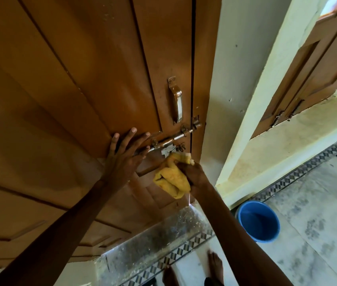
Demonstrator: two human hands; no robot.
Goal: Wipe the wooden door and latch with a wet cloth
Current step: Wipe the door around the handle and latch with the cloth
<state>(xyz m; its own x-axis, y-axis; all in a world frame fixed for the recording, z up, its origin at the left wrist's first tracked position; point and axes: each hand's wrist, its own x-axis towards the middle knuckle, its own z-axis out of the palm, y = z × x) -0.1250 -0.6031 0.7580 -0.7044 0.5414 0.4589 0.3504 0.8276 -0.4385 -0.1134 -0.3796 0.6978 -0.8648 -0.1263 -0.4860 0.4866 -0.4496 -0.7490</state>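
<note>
A brown panelled wooden door (76,83) fills the left of the view. Its metal sliding latch (175,138) runs across the door's right edge, below a steel pull handle (177,104). My left hand (125,154) lies flat on the door with fingers spread, its fingertips just left of the latch bolt. My right hand (194,174) grips a bunched yellow cloth (172,178). The cloth's top end presses against the door right under the latch plate.
A blue bucket (259,220) stands on the tiled floor to the right, near the pale wall corner (246,120). A second brown door (312,75) is set in the right wall. My bare feet (215,267) stand by the patterned threshold (159,240).
</note>
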